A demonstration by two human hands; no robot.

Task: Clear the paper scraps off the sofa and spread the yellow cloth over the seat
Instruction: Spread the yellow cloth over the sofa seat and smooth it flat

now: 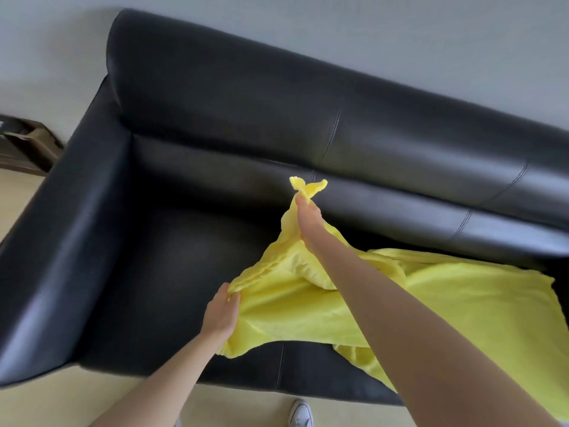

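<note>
A yellow cloth (462,303) lies bunched over the middle and right of the black leather sofa (184,143). My right hand (309,221) grips a corner of the cloth and holds it up near the backrest, with a tuft sticking out past my fingers. My left hand (221,312) grips the cloth's near-left edge over the front of the seat. The left part of the seat is bare black leather. No paper scraps show on the sofa.
The sofa's left armrest (61,257) runs down the left side, against a grey wall (369,32). A brown cardboard box (27,143) stands on the floor beyond it. Pale flooring and my white shoe (301,414) lie below the sofa front.
</note>
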